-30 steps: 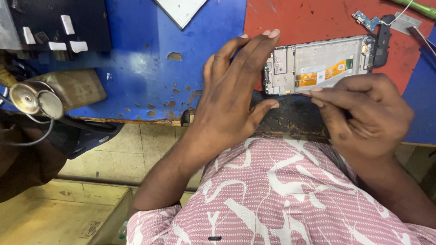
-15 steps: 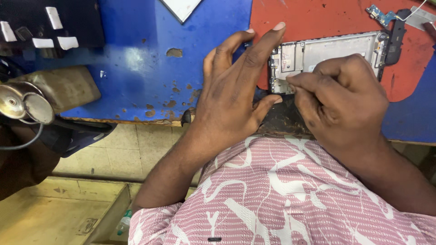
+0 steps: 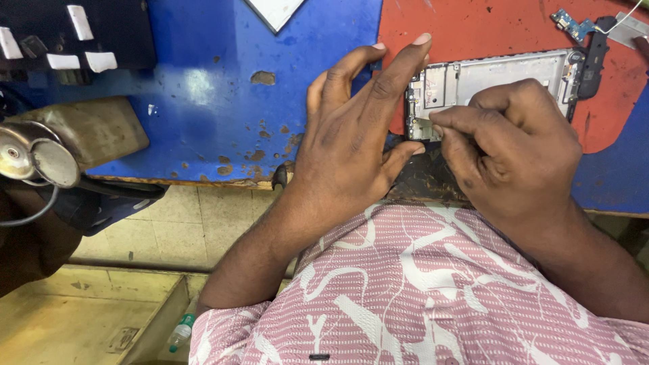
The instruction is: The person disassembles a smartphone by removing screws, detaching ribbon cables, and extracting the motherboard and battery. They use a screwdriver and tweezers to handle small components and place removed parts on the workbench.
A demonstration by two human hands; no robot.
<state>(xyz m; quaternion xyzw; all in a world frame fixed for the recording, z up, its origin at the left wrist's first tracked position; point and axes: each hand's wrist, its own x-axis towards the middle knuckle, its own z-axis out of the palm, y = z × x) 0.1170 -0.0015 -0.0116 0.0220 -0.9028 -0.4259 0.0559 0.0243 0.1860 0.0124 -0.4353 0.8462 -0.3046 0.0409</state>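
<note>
Silvery phone frame (image 3: pixel 500 74) between left fingers (image 3: pixel 399 74) and right fingers (image 3: pixel 449 122)

Looks like a small phone repair workshop: an opened phone frame (image 3: pixel 497 84) lies on a scuffed blue workbench (image 3: pixel 203 101), with a loose circuit board (image 3: pixel 573 26) just above it and a metal lamp (image 3: pixel 37 159) far left.
</note>
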